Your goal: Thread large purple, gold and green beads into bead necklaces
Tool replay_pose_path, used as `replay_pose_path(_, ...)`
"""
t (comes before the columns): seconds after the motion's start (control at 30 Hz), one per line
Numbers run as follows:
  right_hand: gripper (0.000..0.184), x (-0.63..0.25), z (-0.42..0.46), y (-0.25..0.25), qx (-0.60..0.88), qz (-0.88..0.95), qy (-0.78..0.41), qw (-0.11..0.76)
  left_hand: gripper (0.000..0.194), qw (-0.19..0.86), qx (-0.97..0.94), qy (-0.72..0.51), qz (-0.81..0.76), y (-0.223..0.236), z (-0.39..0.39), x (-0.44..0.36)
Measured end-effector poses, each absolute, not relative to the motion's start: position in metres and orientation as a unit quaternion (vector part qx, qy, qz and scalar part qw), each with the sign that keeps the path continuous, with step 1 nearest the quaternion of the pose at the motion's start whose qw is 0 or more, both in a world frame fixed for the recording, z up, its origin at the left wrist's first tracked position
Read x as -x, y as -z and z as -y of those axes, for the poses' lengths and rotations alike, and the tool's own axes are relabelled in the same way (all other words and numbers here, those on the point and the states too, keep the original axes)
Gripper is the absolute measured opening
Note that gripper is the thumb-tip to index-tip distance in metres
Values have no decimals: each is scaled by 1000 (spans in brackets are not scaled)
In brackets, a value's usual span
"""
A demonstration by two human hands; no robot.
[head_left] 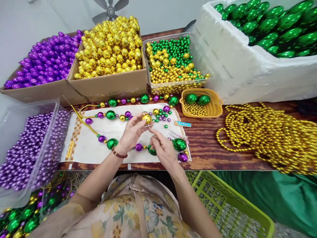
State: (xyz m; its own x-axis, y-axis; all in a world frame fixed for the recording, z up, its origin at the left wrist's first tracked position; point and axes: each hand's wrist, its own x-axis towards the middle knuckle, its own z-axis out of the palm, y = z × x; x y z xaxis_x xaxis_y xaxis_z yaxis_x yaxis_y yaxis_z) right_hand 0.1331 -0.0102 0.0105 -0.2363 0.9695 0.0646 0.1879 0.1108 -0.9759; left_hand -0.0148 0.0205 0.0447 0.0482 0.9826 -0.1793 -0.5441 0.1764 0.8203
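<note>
Gold glossy round bead (147,118), held in the close-set fingertips of the left hand (130,133) above the flat white mat (85,151), with a thin pale strand (149,128) slanting near-right from it to the pinched fingers of the right hand (163,148).

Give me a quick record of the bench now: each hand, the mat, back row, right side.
Left hand: holds a gold bead at its fingertips
Right hand: pinches a thin strand just below the gold bead
White mat: strung beads in green, purple and gold; loose small beads
Back row: cartons of purple beads and gold beads; clear tub of mixed beads
Right side: orange basket, gold bead strings, white foam box of large green beads
</note>
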Motion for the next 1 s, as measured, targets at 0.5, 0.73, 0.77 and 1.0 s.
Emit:
replay_pose_path(0.5,17,-177,-16,-15,479,322,-535,618,25,427,-638,-343,-542,-8,-58,16)
replay_pose_path(0.73,20,-203,-35,-42,464,340,-489,656,29,208,-787,-76,-576,7,-80,-13)
replay_pose_path(0.77,20,-205,-36,-44,468,351,-482,652,31,207,-783,-70,-583,10,-81,-17)
replay_pose_path(1.0,20,-207,-36,-60,470,422,-456,627,24,278,-732,-130,-608,32,-88,-22)
